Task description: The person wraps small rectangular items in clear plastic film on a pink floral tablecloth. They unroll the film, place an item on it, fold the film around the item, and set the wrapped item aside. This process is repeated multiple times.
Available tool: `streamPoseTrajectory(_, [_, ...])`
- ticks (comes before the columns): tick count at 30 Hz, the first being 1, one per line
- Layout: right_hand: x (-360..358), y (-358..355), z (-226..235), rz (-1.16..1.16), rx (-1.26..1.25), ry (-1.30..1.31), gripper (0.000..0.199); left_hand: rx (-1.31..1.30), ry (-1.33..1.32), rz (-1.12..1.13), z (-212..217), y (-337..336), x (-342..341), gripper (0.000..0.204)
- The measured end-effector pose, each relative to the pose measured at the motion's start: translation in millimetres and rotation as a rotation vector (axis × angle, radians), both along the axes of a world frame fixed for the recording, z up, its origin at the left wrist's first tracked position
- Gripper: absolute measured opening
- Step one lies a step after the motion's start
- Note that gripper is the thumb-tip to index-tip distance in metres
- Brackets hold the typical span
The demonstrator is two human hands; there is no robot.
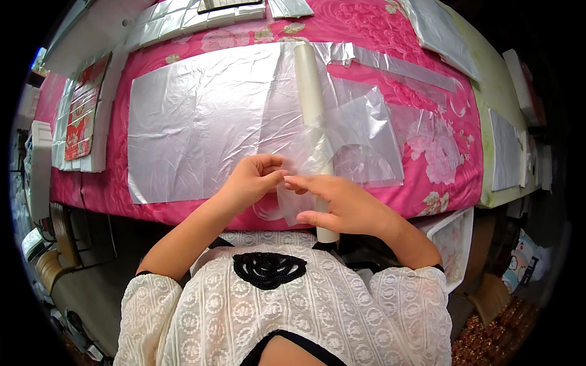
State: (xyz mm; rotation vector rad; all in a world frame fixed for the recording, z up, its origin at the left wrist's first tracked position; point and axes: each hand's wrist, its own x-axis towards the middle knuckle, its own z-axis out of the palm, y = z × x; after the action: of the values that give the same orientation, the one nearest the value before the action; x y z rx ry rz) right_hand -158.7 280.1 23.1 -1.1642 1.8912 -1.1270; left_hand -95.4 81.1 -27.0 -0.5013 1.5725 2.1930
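My left hand [255, 178] is closed, with thumb and fingertips pinched on a thin clear plastic film [316, 149]. My right hand [343, 204] meets it at the fingertips; its fingers are stretched out and its thumb stands apart, over a loose, crumpled part of the film. Beneath the film and the right hand lies a long cream-white roll [310, 85], running from the far side of the table past its near edge. A wide stack of flat silvery-clear plastic sheets [198, 122] lies left of the roll. Clear plastic bags [366, 131] lie flat to its right.
A pink flowered cloth [470, 146] covers the table. White packs [177, 25] line the far side, and a red printed packet [83, 116] rests on white stacks at left. More clear packs [439, 36] lie far right. A white bin [455, 250] stands below the near right edge.
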Motion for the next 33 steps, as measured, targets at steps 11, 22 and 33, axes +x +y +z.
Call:
streamPoseTrajectory(11, [7, 0, -2, -0.543, 0.011, 0.068, 0.030, 0.163, 0.179, -0.058, 8, 23, -19, 0.021])
streamPoseTrajectory(22, [-97, 152, -15, -0.993, -0.302, -0.108, 0.015, 0.111, 0.079, 0.122, 11, 25, -20, 0.025])
streamPoseTrajectory(33, [-29, 133, -2, -1.161, 0.031, 0.262, 0.016, 0.063, 0.061, 0.104, -1, 25, -22, 0.012])
